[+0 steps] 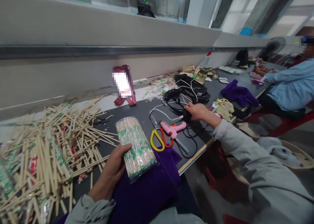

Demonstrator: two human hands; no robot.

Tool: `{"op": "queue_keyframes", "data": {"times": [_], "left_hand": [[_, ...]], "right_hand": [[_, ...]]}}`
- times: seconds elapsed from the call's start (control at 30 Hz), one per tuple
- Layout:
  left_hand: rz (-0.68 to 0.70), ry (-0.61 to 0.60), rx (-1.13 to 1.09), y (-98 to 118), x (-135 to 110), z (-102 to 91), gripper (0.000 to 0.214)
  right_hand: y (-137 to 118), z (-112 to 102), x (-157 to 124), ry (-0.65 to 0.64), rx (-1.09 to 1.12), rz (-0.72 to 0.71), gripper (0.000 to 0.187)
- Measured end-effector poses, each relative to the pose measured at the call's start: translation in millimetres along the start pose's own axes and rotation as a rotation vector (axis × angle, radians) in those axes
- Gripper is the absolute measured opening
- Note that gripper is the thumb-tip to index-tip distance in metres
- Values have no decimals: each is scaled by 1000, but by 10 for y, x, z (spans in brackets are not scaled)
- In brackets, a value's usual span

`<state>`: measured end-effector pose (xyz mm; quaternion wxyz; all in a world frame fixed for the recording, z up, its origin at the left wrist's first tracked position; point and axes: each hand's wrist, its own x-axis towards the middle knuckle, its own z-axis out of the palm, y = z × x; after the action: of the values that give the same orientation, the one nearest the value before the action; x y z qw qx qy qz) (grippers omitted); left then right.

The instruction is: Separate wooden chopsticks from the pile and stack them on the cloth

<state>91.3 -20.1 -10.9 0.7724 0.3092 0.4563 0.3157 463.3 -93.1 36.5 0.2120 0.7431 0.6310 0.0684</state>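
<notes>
At the bench's near edge, the left hand (111,171) clasps an unopened chopstick pack (136,145) over purple cloth (152,188). Farther right, the right hand (198,111) rests spread on black cords (172,101). Loose chopsticks (49,135) are heaped at left.

A packet of chopsticks (136,145) in clear plastic with green print, full of pale wooden sticks, slants across the surface's near edge, clasped along its side by the left hand (111,171). Farther right, near that same edge, a black looped strap (175,101) crossed by white cable lies flat under the right hand's (197,112) fingertips.
</notes>
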Motion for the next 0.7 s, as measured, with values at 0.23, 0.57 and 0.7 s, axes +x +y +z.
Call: {"op": "queue_keyframes", "data": {"times": [0.23, 0.57, 0.7], "left_hand": [[10, -56, 1, -30, 32, -47, 45], [-1, -58, -12, -16, 7, -36, 47], [-3, -76, -1, -28, 35, -63, 48]], "right_hand": [[-24, 65, -40, 48, -71, -45, 72], [5, -41, -60, 60, -8, -73, 50], [1, -200, -118, 85, -28, -65, 51]]}}
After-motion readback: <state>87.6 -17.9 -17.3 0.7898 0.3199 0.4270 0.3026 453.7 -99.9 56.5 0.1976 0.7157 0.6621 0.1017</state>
